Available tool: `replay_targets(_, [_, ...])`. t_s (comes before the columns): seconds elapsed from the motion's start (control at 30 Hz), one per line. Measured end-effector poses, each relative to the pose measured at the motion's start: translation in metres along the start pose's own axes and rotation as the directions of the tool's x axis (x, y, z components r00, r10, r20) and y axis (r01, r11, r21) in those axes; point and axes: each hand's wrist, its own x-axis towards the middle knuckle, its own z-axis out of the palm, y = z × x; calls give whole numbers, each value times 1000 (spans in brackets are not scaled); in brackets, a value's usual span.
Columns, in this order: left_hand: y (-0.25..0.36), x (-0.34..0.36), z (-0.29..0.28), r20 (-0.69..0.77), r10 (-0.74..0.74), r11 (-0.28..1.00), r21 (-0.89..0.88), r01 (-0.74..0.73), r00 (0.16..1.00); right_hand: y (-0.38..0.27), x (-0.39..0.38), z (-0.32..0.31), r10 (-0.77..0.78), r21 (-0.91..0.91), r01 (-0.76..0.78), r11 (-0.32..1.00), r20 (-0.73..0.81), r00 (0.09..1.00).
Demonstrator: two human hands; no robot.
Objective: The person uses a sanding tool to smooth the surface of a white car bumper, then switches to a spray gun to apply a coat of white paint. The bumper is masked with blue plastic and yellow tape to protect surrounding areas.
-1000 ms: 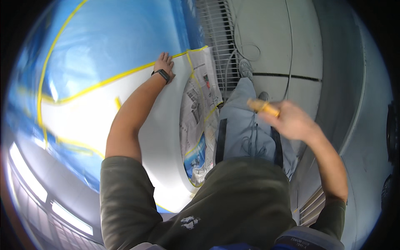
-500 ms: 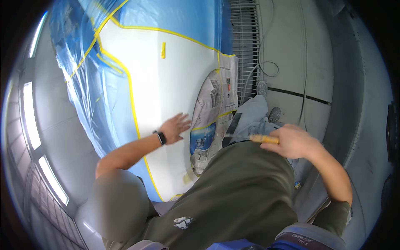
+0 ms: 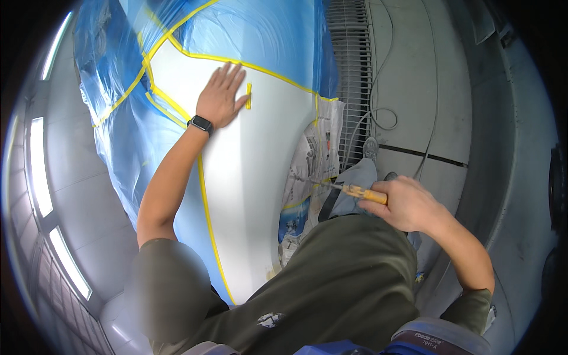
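My left hand [image 3: 219, 97] lies open and flat on the upper part of a white car body panel [image 3: 236, 171], fingertips close to the yellow masking tape [image 3: 260, 67] along its far edge. Just right of its thumb, a short strip of yellow tape [image 3: 248, 96] is stuck to the panel. In my closed right hand [image 3: 405, 203] is what looks like a screwdriver [image 3: 365, 194], with a yellow handle and a thin shaft pointing left. It is held in front of my body, its tip above the newspaper masking [image 3: 300, 204] in the wheel arch.
Blue plastic sheeting [image 3: 254, 29] covers the car around the panel. On the right, a floor grate [image 3: 350, 65] runs beside the car, and a thin looped hose [image 3: 384, 121] lies on the grey floor. My shoes stand by the wheel arch. Bright lamps [image 3: 39, 165] line the left wall.
My left hand has moved from beside the wheel arch up the panel to near its far taped edge. My right hand stays in about the same place, the screwdriver's shaft now angled slightly farther away.
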Motion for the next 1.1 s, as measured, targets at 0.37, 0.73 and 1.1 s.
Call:
replay_targets(0.37, [-64,34,-20,-18,82,992,101,-79,996,7,61,-44,397,262,-323,909,-318,861])
replay_targets(0.73, [-23,43,-7,199,339,939,-134,-317,920,9,108,28,189,240,-170,956,-60,980])
replay_targets(1.1, [-71,155,17,92,365,896,237,-377,926,15,117,18,274,294,-255,921,-23,962])
